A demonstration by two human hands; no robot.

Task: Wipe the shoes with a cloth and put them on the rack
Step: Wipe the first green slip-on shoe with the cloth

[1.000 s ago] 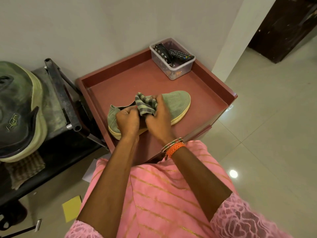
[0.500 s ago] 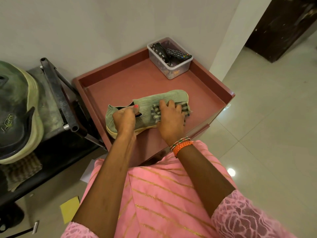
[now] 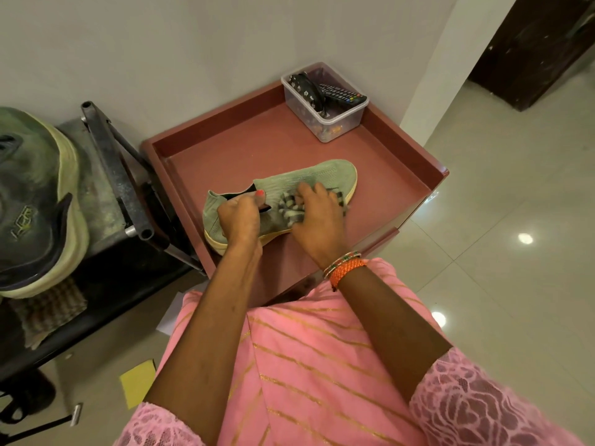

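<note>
Left hand (image 3: 240, 217) grips the heel end of the green shoe (image 3: 309, 181), thumb hooked into the collar, fingers curled round the near side. The shoe lies on its sole on the red bench (image 3: 264, 140), toe pointing away to the right of that hand. Right hand (image 3: 317, 217) presses the striped cloth (image 3: 289, 209) onto the shoe's midsection, fingers spread and bent over it; the cloth is mostly hidden under the palm and blurred. Beyond the right hand, a clear box (image 3: 338, 122) at the bench's far corner. Left of the left hand, a second shoe (image 3: 35, 201) on the dark rack (image 3: 112, 162), cut off by the frame edge.
</note>
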